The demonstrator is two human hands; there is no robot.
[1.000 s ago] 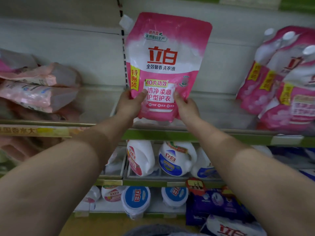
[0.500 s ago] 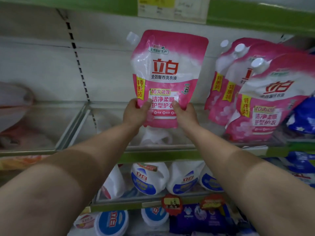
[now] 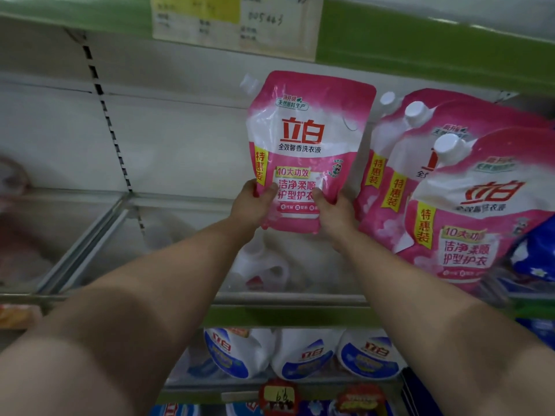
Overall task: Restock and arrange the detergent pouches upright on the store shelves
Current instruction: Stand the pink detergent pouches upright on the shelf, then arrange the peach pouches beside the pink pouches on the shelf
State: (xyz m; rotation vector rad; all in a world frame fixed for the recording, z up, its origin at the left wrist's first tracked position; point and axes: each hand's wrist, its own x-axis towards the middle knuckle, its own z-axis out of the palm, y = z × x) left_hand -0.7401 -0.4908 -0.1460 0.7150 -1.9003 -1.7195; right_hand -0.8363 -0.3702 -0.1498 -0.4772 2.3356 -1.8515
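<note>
I hold a pink and white detergent pouch upright above the glass shelf, its white cap at the top left. My left hand grips its lower left corner and my right hand grips its lower right corner. Just to its right, three matching pink pouches stand in a row, leaning left, the nearest one largest in view. The held pouch almost touches the rearmost of them.
A slotted upright and a glass divider bound the bay on the left, with pink packs blurred beyond it. White and blue detergent jugs fill the shelf below. A blue pack sits at the far right. A green rail with price labels runs overhead.
The view has swung to the right and up. Both hands have carried the pouch rightward along the shelf, close beside the standing row of pink pouches.
</note>
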